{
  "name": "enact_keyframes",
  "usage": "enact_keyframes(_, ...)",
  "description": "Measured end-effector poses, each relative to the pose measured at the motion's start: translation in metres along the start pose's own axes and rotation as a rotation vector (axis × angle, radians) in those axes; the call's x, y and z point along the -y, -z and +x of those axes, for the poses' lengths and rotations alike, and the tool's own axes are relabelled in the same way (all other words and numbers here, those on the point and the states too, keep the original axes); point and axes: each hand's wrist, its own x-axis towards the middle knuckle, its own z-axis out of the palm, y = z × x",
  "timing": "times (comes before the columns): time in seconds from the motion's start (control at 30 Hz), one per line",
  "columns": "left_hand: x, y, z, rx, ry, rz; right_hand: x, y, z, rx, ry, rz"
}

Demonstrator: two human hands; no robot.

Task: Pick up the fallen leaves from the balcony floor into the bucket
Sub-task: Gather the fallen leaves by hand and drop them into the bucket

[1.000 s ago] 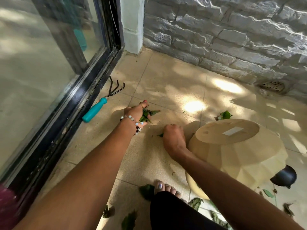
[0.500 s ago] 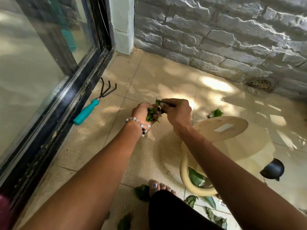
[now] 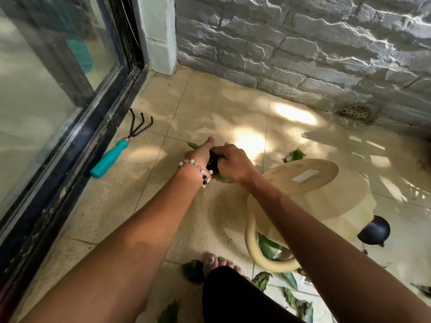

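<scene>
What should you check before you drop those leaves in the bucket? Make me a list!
1. Leaves gathered in both hands: ok. The left hand and right hand press a bunch of leaves between them.
2. Grip firm all round: cannot tell, the hands hide most of the bunch.
3. Bucket close by: ok, just right of the hands.
4. Bucket upright: not ok, it lies tipped, its mouth facing the person.
5. Floor finished: not ok, a loose leaf lies behind the bucket.

Grey stone wall (image 3: 303, 54), beige tiled floor (image 3: 210, 108), glass sliding door (image 3: 46, 89), dappled sunlight
</scene>
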Motion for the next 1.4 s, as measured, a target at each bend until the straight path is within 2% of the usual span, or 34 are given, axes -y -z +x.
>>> enact_keyframes(0.07, -0.002, 0.001, 0.0, -0.013, -0.048, 0.024, 0.005, 0.011, 0.004, -0.018, -0.089, 0.31)
enact_keyframes(0.13, -0.009, 0.002, -0.002, -0.04, -0.069, -0.029, 0.004, 0.018, 0.017, -0.165, -0.201, 0.577)
enact_keyframes(0.17, -0.011, 0.005, 0.002, -0.062, -0.076, -0.048, 0.0, 0.018, 0.025, -0.249, -0.244, 0.593)
enact_keyframes(0.23, -0.014, 0.014, 0.004, -0.101, -0.091, -0.026, -0.013, 0.012, 0.041, -0.343, -0.272, 0.304)
enact_keyframes(0.27, -0.014, 0.019, 0.005, -0.111, -0.099, -0.009, -0.019, 0.006, 0.045, -0.299, -0.266, 0.1)
enact_keyframes(0.37, -0.011, 0.029, 0.004, -0.086, -0.075, 0.009, -0.033, -0.026, 0.043, -0.032, -0.249, -0.366)
enact_keyframes(0.47, -0.011, 0.033, 0.002, -0.077, -0.063, 0.04, -0.031, -0.048, 0.031, -0.008, -0.167, -0.6)
enact_keyframes(0.57, -0.01, 0.037, -0.002, -0.09, -0.065, 0.096, -0.026, -0.052, 0.028, -0.004, -0.097, -0.529)
enact_keyframes(0.63, -0.005, 0.041, -0.002, -0.085, -0.061, 0.171, -0.026, -0.051, 0.026, -0.007, -0.125, -0.44)
enact_keyframes(0.7, 0.001, 0.043, 0.001, -0.094, -0.082, 0.29, -0.029, -0.045, 0.026, -0.055, -0.203, -0.247)
enact_keyframes(0.8, 0.012, 0.039, 0.003, -0.129, -0.172, 0.539, -0.027, -0.029, 0.029, -0.248, -0.312, 0.082)
enact_keyframes(0.9, 0.015, 0.02, -0.007, -0.033, -0.195, 0.497, -0.017, -0.005, 0.025, -0.429, -0.345, 0.273)
enact_keyframes(0.97, 0.014, -0.001, -0.019, 0.066, -0.159, 0.334, -0.013, 0.008, 0.018, -0.465, -0.306, 0.257)
enact_keyframes(1.03, 0.015, -0.02, -0.024, 0.078, -0.172, 0.272, -0.011, 0.021, 0.006, -0.489, -0.255, 0.211)
enact_keyframes(1.13, 0.02, -0.042, -0.03, 0.065, -0.186, 0.219, -0.014, 0.05, -0.014, -0.388, -0.179, 0.12)
enact_keyframes(1.2, 0.025, -0.055, -0.032, 0.112, -0.147, 0.163, -0.02, 0.074, -0.028, -0.366, -0.15, 0.115)
enact_keyframes(1.27, 0.032, -0.067, -0.037, 0.191, -0.108, 0.113, -0.032, 0.1, -0.045, -0.506, -0.137, 0.174)
enact_keyframes(1.33, 0.037, -0.081, -0.043, 0.25, -0.095, 0.088, -0.052, 0.125, -0.065, -0.724, -0.179, 0.113)
enact_keyframes(1.4, 0.039, -0.094, -0.052, 0.319, -0.086, 0.045, -0.082, 0.141, -0.091, -0.858, -0.377, -0.018)
